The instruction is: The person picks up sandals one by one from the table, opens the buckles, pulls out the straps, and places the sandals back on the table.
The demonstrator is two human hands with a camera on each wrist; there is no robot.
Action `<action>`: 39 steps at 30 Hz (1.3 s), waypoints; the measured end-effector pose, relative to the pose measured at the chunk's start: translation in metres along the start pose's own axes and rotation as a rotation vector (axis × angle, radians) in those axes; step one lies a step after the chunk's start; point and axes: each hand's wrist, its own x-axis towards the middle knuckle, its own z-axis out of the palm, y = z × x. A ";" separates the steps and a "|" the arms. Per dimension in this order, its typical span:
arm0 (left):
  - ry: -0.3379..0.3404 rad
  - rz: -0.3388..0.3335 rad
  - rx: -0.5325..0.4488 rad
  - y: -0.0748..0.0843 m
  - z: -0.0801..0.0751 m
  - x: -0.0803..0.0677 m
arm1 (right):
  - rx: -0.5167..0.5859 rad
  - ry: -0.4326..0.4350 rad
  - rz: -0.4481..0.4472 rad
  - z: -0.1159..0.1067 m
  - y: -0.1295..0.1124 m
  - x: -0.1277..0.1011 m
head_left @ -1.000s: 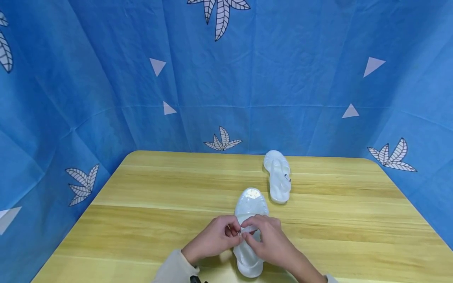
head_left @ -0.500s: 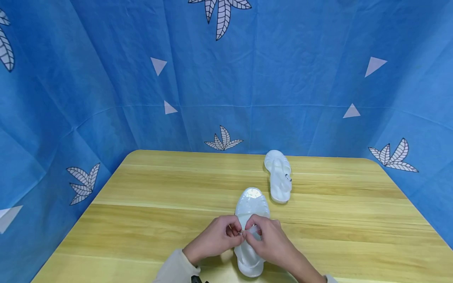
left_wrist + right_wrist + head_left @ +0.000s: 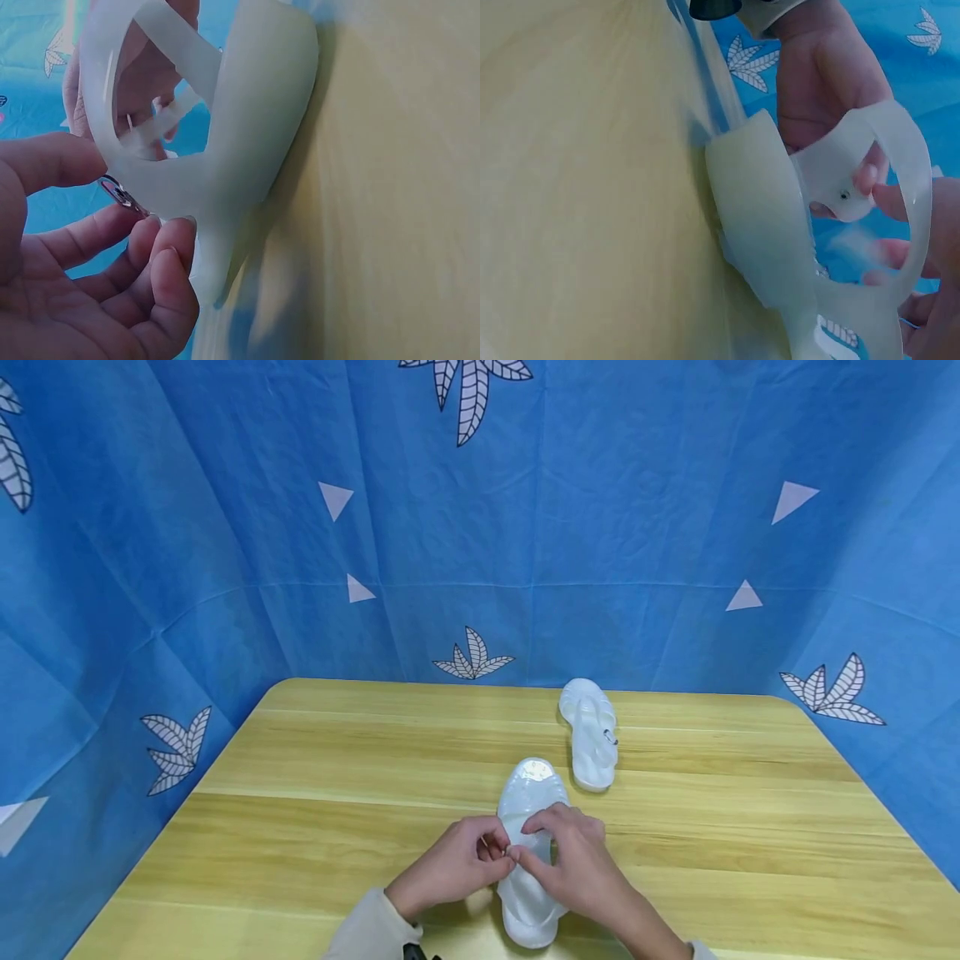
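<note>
A whitish, translucent sandal (image 3: 534, 787) lies on the table, its toe pointing away, with both hands over its straps. My left hand (image 3: 459, 867) pinches the small metal buckle (image 3: 120, 195) at the strap's edge, clearly seen in the left wrist view. My right hand (image 3: 576, 864) is on the sandal's other side. Its thumb reaches the left fingertips, while its index finger arches apart from the thumb. A blurred strap end (image 3: 855, 244) shows close to the right fingers (image 3: 891, 251) in the right wrist view. From the head view, the buckle is mostly hidden by fingers.
The matching sandal (image 3: 588, 735), with its own buckle, lies farther back and slightly right on the wooden table (image 3: 337, 760). A blue leaf-print cloth (image 3: 450, 527) hangs behind the table and along its sides.
The right index finger and thumb have come apart, after pinching the strap end half a second ago. The left hand keeps its place at the buckle, and both sandals stay put.
</note>
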 end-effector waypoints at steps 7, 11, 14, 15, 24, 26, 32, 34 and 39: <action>-0.054 -0.038 0.027 -0.001 -0.002 -0.002 | 0.020 0.010 0.052 -0.007 0.008 -0.004; -0.074 -0.038 0.032 -0.003 -0.002 -0.003 | 0.026 0.024 0.059 -0.015 0.014 -0.012; -0.089 -0.043 0.020 -0.004 -0.002 -0.004 | 0.024 0.007 0.098 -0.023 0.018 -0.020; -0.098 -0.050 0.012 -0.004 -0.002 -0.005 | 0.028 -0.015 0.124 -0.025 0.019 -0.023; -0.169 -0.041 -0.038 -0.002 0.002 -0.014 | 0.074 -0.283 0.169 -0.035 0.020 -0.042; -0.158 -0.048 -0.038 -0.002 0.004 -0.014 | 0.060 -0.291 0.143 -0.033 0.020 -0.044; -0.121 -0.075 0.013 -0.003 0.011 -0.012 | -0.036 -0.263 0.028 -0.024 0.019 -0.045; -0.117 -0.070 0.063 -0.002 0.011 -0.012 | -0.055 -0.255 0.007 -0.022 0.019 -0.044; -0.115 -0.045 0.250 0.002 0.013 -0.011 | -0.070 -0.280 -0.046 -0.020 0.017 -0.040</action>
